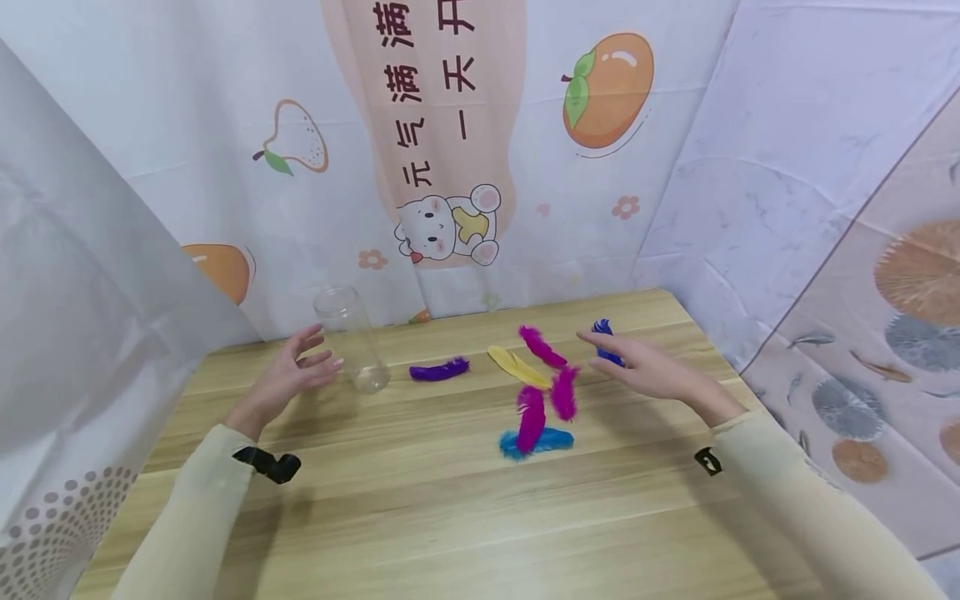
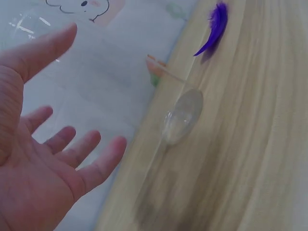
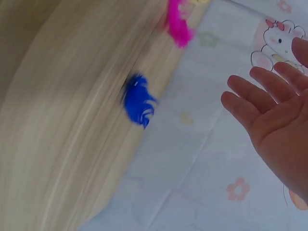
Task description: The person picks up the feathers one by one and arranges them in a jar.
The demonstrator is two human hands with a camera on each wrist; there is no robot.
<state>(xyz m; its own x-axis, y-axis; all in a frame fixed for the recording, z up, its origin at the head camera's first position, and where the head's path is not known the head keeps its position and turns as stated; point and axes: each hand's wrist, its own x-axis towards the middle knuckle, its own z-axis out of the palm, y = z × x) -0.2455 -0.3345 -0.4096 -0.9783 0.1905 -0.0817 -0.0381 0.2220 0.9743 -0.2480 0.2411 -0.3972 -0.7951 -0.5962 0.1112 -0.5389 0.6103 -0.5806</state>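
Surface: wooden table [image 1: 420,500] of pale planks, its near half bare.
Room: printed cloth backdrop [image 1: 450,125] with fruit and a cartoon animal hung behind the table's far edge; draped sheets closed in both sides.
Left hand: left hand [image 1: 288,375] hovered with fingers spread and relaxed, holding nothing, just beside the clear jar [image 1: 352,337] (whether it touched the jar could not be told).
Right hand: right hand [image 1: 652,367] was flat and open above the table, gripping nothing, next to the dark blue feather [image 1: 606,342].
Feathers: purple feather [image 1: 438,369], yellow feather [image 1: 517,367] and a magenta cluster over a light blue feather [image 1: 536,442] lay between the hands.
Edges: dark blue feather sat near the far edge.
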